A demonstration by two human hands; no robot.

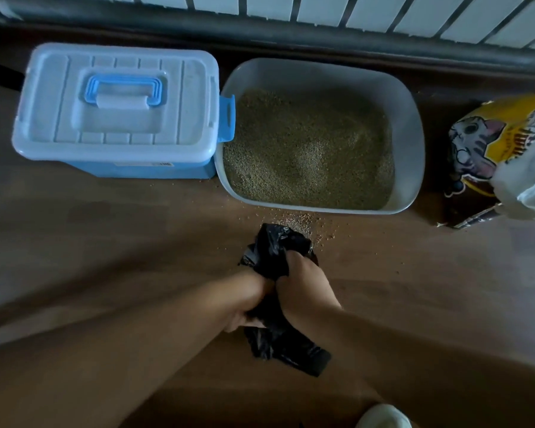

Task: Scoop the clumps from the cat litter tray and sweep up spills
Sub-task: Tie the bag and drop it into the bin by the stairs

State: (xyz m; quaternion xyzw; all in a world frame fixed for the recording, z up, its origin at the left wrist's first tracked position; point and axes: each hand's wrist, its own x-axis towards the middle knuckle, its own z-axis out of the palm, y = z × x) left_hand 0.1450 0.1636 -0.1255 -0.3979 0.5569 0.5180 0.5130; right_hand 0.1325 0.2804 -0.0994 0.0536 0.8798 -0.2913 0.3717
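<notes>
Both hands clenched on black bin bag: left hand w/ right hand bunching it just in front of grey litter tray; spilled litter on floor btwn them.

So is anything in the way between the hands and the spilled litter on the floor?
Only the black bag. Both the left hand and the right hand grip it, and its bunched top lies over the near edge of the spilled litter. Otherwise the floor between shows nothing in the way.
</notes>
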